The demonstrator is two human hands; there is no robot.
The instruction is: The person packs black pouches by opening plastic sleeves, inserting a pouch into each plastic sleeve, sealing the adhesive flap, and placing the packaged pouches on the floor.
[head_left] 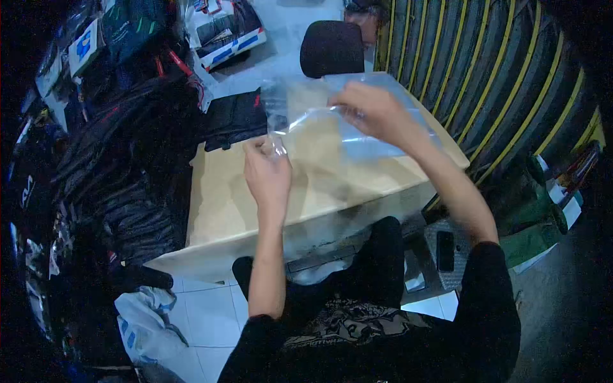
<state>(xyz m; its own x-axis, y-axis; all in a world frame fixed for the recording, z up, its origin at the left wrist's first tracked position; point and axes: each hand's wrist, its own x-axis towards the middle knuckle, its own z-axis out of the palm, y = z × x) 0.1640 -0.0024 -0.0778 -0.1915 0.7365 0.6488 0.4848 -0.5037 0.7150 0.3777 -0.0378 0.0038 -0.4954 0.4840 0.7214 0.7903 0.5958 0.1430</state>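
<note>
A clear plastic bag (300, 120) stretches between my two hands above the wooden table (255, 207). My left hand (267, 163) pinches its lower left edge. Higher up and to the right, my right hand (370, 110) grips the other side, slightly blurred. Behind the bag, at the table's left back edge, lies a folded black garment (235, 118) with a small red mark. More clear plastic bags (377, 144) lie flat on the table beneath and beside my right hand.
A large pile of black garments (121, 172) adjoins the table's left side. Behind the table stands a black chair back (332, 49). A phone (445, 251) lies on a grey surface at the lower right. A whitish plastic bag (150, 329) is on the tiled floor.
</note>
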